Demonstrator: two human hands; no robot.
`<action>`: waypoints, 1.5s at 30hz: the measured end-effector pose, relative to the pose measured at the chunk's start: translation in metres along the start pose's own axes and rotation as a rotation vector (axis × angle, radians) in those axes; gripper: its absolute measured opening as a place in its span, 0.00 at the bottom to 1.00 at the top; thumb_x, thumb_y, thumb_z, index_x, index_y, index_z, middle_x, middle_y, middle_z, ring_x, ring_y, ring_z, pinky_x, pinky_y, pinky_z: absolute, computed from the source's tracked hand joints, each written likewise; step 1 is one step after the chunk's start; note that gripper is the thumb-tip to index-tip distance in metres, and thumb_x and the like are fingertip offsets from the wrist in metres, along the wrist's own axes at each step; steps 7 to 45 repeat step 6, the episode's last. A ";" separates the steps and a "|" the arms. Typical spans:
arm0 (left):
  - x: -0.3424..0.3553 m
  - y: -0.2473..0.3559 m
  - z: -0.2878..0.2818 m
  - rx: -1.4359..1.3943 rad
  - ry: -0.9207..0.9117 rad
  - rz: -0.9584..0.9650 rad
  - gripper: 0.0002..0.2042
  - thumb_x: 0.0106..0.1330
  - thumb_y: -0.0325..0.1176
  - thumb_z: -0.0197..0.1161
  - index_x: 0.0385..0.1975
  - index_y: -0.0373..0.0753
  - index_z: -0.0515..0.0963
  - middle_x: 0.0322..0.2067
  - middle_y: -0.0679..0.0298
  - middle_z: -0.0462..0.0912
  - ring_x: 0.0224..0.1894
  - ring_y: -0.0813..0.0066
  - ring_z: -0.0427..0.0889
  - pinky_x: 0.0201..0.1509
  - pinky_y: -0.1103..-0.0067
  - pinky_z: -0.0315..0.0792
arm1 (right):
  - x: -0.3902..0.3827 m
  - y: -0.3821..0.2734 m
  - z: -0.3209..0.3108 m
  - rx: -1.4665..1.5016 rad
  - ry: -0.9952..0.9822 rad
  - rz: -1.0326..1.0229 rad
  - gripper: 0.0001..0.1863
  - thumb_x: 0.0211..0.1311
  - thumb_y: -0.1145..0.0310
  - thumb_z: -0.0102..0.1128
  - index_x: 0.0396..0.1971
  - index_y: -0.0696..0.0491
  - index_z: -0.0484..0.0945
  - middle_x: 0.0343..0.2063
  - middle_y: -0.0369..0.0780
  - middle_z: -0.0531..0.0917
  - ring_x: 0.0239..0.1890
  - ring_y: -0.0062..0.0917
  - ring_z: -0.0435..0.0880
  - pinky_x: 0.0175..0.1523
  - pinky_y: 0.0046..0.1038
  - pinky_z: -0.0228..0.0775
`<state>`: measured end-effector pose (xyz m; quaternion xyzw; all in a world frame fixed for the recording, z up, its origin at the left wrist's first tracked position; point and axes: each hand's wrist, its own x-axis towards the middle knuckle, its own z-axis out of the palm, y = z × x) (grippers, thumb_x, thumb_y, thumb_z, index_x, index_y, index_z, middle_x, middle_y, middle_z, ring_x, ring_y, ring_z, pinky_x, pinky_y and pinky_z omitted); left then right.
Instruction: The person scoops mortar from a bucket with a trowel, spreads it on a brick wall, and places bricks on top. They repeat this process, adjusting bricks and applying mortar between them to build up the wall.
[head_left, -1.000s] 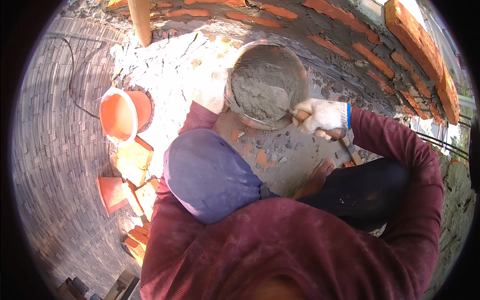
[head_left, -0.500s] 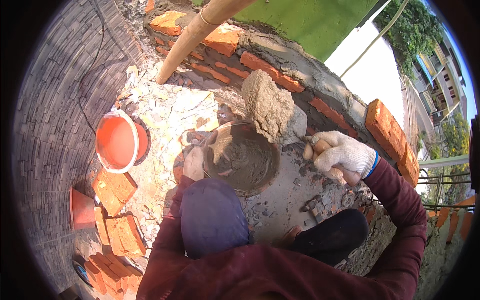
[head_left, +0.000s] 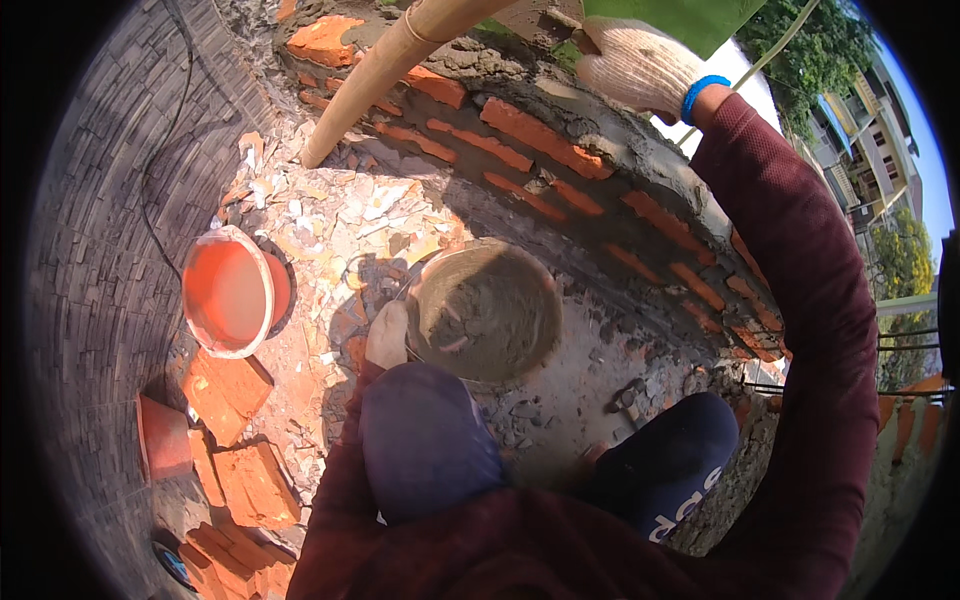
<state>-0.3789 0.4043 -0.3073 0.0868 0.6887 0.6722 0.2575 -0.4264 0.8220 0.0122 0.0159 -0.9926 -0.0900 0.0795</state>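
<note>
My right hand (head_left: 645, 68), in a white knitted glove with a blue cuff, is closed round the handle of a trowel (head_left: 528, 22) at the wall top. Part of the trowel is cut off by the upper edge, so its load is hard to see. Below, a round bucket (head_left: 553, 335) holds wet grey mortar (head_left: 482, 312). My gloved left hand (head_left: 388, 335) grips the bucket's left rim beside my knee, its fingers partly hidden. The low brick wall (head_left: 545, 140) has grey mortar between its red bricks and along its top.
A bamboo pole (head_left: 365, 90) leans across the wall. To the left stand an orange bucket (head_left: 228, 290) and a smaller red container (head_left: 165, 438), near loose bricks (head_left: 255, 485). Rubble (head_left: 375, 205) covers the ground. A hammer-like tool (head_left: 628, 400) lies by my right knee.
My right hand has moved up and away from above the mortar bucket to the wall top, taking the mortar-loaded trowel along. My left hand stays at the bucket rim.
</note>
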 end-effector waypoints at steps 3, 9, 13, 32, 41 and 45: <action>-0.015 0.021 -0.012 -0.044 0.003 -0.017 0.18 0.85 0.46 0.49 0.45 0.37 0.78 0.37 0.72 0.75 0.42 0.85 0.71 0.46 0.81 0.69 | 0.012 -0.036 -0.062 0.527 -0.474 0.453 0.17 0.75 0.57 0.53 0.27 0.50 0.81 0.20 0.35 0.80 0.19 0.25 0.79 0.23 0.32 0.69; 0.012 -0.002 0.008 -0.106 -0.111 -0.004 0.18 0.84 0.47 0.50 0.48 0.37 0.78 0.36 0.71 0.75 0.41 0.85 0.70 0.47 0.82 0.68 | 0.025 -0.008 -0.072 0.706 -0.673 0.487 0.21 0.78 0.50 0.50 0.28 0.47 0.81 0.19 0.30 0.76 0.19 0.18 0.74 0.24 0.29 0.67; 0.012 -0.002 0.008 -0.106 -0.111 -0.004 0.18 0.84 0.47 0.50 0.48 0.37 0.78 0.36 0.71 0.75 0.41 0.85 0.70 0.47 0.82 0.68 | 0.025 -0.008 -0.072 0.706 -0.673 0.487 0.21 0.78 0.50 0.50 0.28 0.47 0.81 0.19 0.30 0.76 0.19 0.18 0.74 0.24 0.29 0.67; 0.012 -0.002 0.008 -0.106 -0.111 -0.004 0.18 0.84 0.47 0.50 0.48 0.37 0.78 0.36 0.71 0.75 0.41 0.85 0.70 0.47 0.82 0.68 | 0.025 -0.008 -0.072 0.706 -0.673 0.487 0.21 0.78 0.50 0.50 0.28 0.47 0.81 0.19 0.30 0.76 0.19 0.18 0.74 0.24 0.29 0.67; 0.012 -0.002 0.008 -0.106 -0.111 -0.004 0.18 0.84 0.47 0.50 0.48 0.37 0.78 0.36 0.71 0.75 0.41 0.85 0.70 0.47 0.82 0.68 | 0.025 -0.008 -0.072 0.706 -0.673 0.487 0.21 0.78 0.50 0.50 0.28 0.47 0.81 0.19 0.30 0.76 0.19 0.18 0.74 0.24 0.29 0.67; 0.012 -0.002 0.008 -0.106 -0.111 -0.004 0.18 0.84 0.47 0.50 0.48 0.37 0.78 0.36 0.71 0.75 0.41 0.85 0.70 0.47 0.82 0.68 | 0.025 -0.008 -0.072 0.706 -0.673 0.487 0.21 0.78 0.50 0.50 0.28 0.47 0.81 0.19 0.30 0.76 0.19 0.18 0.74 0.24 0.29 0.67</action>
